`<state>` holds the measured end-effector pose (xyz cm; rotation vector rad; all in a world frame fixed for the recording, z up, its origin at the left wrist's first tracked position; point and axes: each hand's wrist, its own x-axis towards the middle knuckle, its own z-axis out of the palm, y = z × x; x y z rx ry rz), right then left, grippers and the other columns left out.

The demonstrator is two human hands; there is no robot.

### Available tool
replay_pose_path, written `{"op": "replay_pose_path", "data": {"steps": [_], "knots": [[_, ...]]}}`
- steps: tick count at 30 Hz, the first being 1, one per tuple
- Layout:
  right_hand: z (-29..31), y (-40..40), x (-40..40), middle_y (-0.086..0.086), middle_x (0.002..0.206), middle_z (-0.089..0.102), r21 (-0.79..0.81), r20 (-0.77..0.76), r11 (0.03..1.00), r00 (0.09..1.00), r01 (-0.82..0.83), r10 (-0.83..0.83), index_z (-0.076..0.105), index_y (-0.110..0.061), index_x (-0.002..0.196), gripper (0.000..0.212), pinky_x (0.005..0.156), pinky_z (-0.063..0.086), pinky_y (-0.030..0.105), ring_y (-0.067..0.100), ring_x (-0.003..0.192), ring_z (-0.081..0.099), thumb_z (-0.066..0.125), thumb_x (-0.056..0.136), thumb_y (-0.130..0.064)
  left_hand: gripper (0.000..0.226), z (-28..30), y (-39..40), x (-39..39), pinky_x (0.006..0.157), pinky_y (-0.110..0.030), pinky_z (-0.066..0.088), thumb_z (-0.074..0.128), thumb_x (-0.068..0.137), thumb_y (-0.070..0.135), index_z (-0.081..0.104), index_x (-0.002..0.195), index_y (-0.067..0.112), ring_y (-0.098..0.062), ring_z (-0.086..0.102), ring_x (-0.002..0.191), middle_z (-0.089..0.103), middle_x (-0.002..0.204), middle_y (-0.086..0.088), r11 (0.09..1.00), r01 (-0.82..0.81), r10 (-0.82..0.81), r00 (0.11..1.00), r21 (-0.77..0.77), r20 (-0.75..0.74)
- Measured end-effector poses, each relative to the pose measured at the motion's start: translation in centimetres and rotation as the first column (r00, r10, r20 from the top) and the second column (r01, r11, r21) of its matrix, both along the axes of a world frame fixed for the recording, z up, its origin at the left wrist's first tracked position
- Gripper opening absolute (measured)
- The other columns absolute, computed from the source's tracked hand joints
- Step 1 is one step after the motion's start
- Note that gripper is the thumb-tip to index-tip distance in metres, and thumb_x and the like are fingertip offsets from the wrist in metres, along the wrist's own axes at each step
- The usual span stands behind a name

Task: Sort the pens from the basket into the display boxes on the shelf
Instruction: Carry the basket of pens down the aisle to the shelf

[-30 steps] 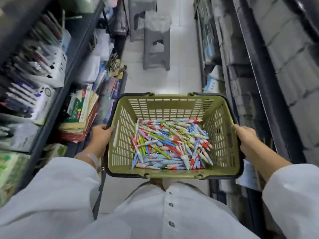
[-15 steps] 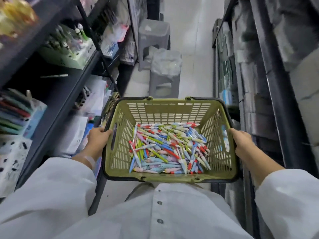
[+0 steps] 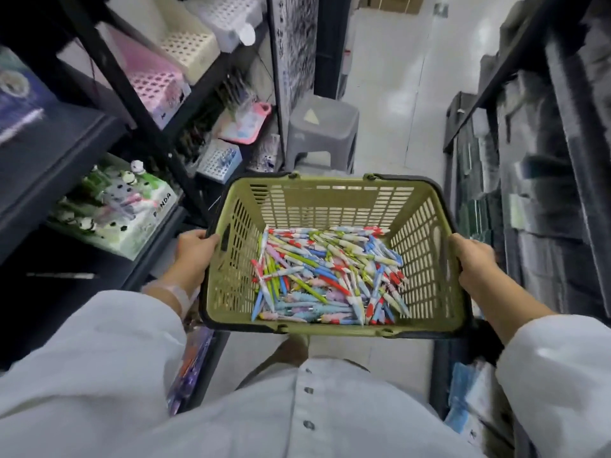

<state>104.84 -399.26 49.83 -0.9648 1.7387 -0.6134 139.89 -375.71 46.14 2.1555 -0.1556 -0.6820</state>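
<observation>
On left shelf, "PANDA" box

The dark metal shelf unit on the left has several tiers. The upper tier holds a pink perforated display box beside a cream one. A lower tier holds a green panda-print display box. Farther along, a blue display box sits on a low tier. A grey plastic stool stands on the white tiled floor.
</observation>
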Motion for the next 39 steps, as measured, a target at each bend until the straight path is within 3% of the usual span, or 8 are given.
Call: {"op": "replay_pose_path", "data": {"steps": [5,12,16,20,23,29,35,39], "knots": [[1.1,-8.4,7.9,0.005,0.065,0.050,-0.014,-0.002,0.998,0.998,0.069,-0.069,0.053,-0.007,0.083,0.015,0.052,0.037,0.024,0.019,0.054,0.049,0.057,0.087,-0.021,0.015,1.8,-10.2,7.9,0.081,-0.052,0.053,0.058,0.088,0.012,0.065,0.081,0.001,-0.036,0.064,0.083,0.066,0.086,-0.022,0.999,0.050,-0.049,0.999,-0.007,0.014],[4.5,-17.2,15.1,0.008,0.073,0.046,-0.136,-0.017,0.984,0.993,0.115,-0.118,0.044,-0.013,0.066,0.025,0.061,0.039,0.030,0.016,0.054,0.041,0.056,0.087,-0.020,0.013,5.4,-20.3,14.2,0.069,-0.038,0.055,0.051,0.089,0.005,0.061,0.083,0.010,-0.027,0.061,0.076,0.063,0.079,-0.013,0.987,0.065,-0.069,0.997,-0.149,-0.024],[6.2,-21.7,18.3,0.011,0.090,0.049,-0.189,-0.033,0.978,0.995,0.088,-0.096,0.060,0.000,0.099,0.021,0.060,0.040,0.030,0.020,0.064,0.047,0.056,0.087,-0.016,0.017,6.1,-24.6,16.8,0.067,-0.036,0.048,0.046,0.091,0.003,0.055,0.078,0.010,-0.025,0.057,0.072,0.057,0.078,-0.015,0.977,0.030,-0.043,0.997,-0.210,-0.057],[5.9,-26.0,20.8,0.010,0.096,0.050,-0.181,-0.011,0.979,0.995,0.093,-0.097,0.051,-0.010,0.099,0.018,0.065,0.041,0.029,0.019,0.067,0.049,0.059,0.085,-0.018,0.015,5.6,-28.6,19.1,0.066,-0.037,0.051,0.045,0.093,0.005,0.059,0.090,0.006,-0.027,0.060,0.072,0.061,0.081,-0.016,0.977,0.021,-0.031,0.999,-0.215,-0.045],[4.5,-29.1,22.7,0.008,0.088,0.054,-0.160,0.010,0.978,0.991,0.131,-0.131,0.056,-0.007,0.110,0.032,0.064,0.042,0.028,0.022,0.075,0.054,0.063,0.082,-0.020,0.017,4.4,-31.3,21.0,0.082,-0.051,0.053,0.044,0.092,0.004,0.060,0.099,0.003,-0.036,0.063,0.089,0.063,0.098,-0.024,0.982,0.018,-0.031,0.997,-0.190,-0.066],[-0.2,-37.7,27.5,0.012,0.092,0.057,-0.139,0.008,0.983,0.993,0.118,-0.118,0.051,0.003,0.119,0.041,0.047,0.042,0.023,0.016,0.062,0.047,0.061,0.084,-0.016,0.012,1.1,-38.7,25.3,0.076,-0.052,0.055,0.051,0.091,0.007,0.063,0.089,0.006,-0.037,0.063,0.082,0.064,0.085,-0.022,0.992,0.034,-0.045,0.995,-0.118,-0.087],[-7.3,-47.6,32.5,0.007,0.067,0.052,-0.045,-0.066,0.995,0.994,0.085,-0.088,0.055,-0.008,0.084,0.016,0.044,0.033,0.025,0.017,0.052,0.045,0.062,0.083,-0.023,0.016,-3.2,-47.8,30.2,0.072,-0.053,0.053,0.061,0.087,0.010,0.059,0.071,0.006,-0.033,0.060,0.069,0.061,0.075,-0.021,0.999,0.052,-0.050,0.993,0.014,-0.111],[-9.1,-53.4,36.8,0.005,0.065,0.052,-0.064,-0.087,0.998,0.996,-0.016,0.011,0.055,-0.010,0.090,0.014,0.050,0.040,0.024,0.016,0.054,0.048,0.062,0.084,-0.021,0.017,-6.1,-52.2,32.8,0.070,-0.046,0.054,0.060,0.086,0.012,0.060,0.069,0.012,-0.029,0.060,0.068,0.062,0.069,-0.014,0.999,-0.017,0.020,0.994,0.027,-0.107]]}}
